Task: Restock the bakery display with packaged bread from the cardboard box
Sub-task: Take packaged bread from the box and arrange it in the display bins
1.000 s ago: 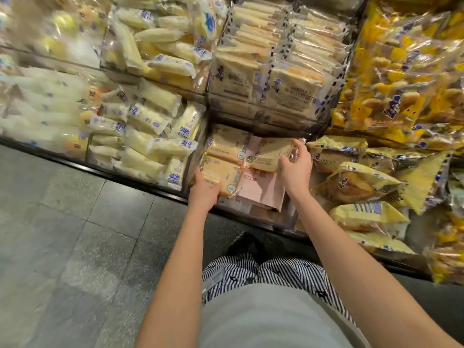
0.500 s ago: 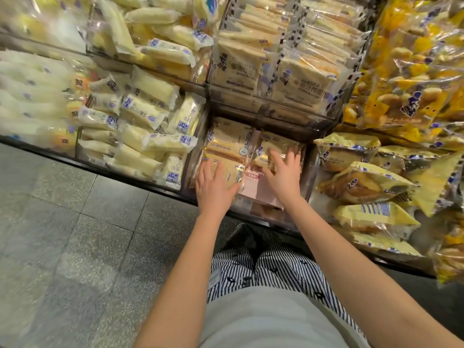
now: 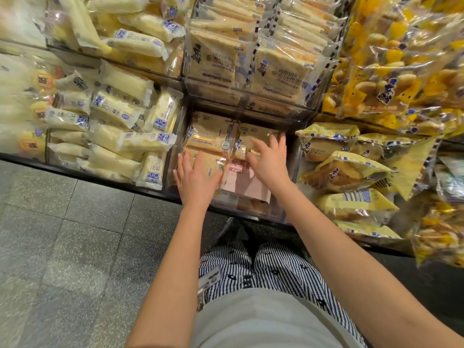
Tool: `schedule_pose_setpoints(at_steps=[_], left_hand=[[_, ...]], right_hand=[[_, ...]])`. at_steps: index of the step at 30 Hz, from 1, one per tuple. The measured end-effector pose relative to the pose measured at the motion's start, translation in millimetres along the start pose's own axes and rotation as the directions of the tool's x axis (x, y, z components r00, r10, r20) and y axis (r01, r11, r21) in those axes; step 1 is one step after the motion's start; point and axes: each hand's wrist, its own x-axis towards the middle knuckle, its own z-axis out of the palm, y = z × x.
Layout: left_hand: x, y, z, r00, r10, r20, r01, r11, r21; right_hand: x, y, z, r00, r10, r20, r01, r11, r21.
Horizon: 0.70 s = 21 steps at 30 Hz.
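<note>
**Both hands flat on the bread in the bottom bin**

Left hand (image 3: 195, 180) is wide open, fingers straight and spread, palm down on the near-left pack. Right hand (image 3: 270, 163) is spread wide too, fingers a little bent, resting on the pack at its 12 o'clock. Neither is gripping anything, they're just lying on top.

The bread packs (image 3: 208, 134) sit flat in a clear bin (image 3: 238, 204) on the lowest shelf. I can make out roughly four packs, two across and two deep, brownish slices in clear wrap with gold labels. A pink card (image 3: 241, 183) lies on top between the hands, its near edge sticking out at the right hand's 7 o'clock.

Going outward from the bin:
- 12 o'clock: another clear bin one level up, crammed with toast (image 3: 216, 61) standing on edge in two rows.
- 9 o'clock: a messy pile of pale rolls (image 3: 118, 111) in white-and-blue wrappers.
- 3 o'clock: yellow bags (image 3: 344, 172) with bigger buns, lying every which way.
- 1 to 2 o'clock: bright bun bags (image 3: 401, 71) full of small round ones.

At 6 o'clock are striped trousers (image 3: 276, 272), with grey tiled floor (image 3: 62, 234) at 8 o'clock.
</note>
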Motion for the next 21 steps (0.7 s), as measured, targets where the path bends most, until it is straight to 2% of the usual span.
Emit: schedule_pose_setpoints(at_steps=[4,7,9,16,21], left_hand=[[0.9,39.9,-14.2,0.988,0.054,-0.148,-0.068,0.993,-0.097],[-4.1,77.7,-22.6,0.964,0.186,-0.188,-0.212,0.969,-0.13],[-13.2,104.6,-24.8,0.934,0.291,-0.207,-0.321,0.938,-0.132],[-88.3,188.3,6.5,0.821,0.552,-0.146,-0.57,0.808,-0.147],[-171.1,252.9,58.1,0.739,0.671,-0.055,-0.672,0.729,-0.134]], right_hand=[[-28.5,-1.6,-29.3,0.994,-0.044,-0.102,0.059,0.987,0.152],[-52.5,7.2,-54.0,0.977,-0.063,-0.203,0.106,0.973,0.205],[-68.0,23.4,-71.3,0.961,-0.021,-0.276,0.087,0.969,0.23],[-136.8,127.4,-117.3,0.892,0.177,-0.416,-0.017,0.933,0.359],[-209.0,221.4,-143.0,0.83,0.359,-0.426,-0.147,0.878,0.455]])
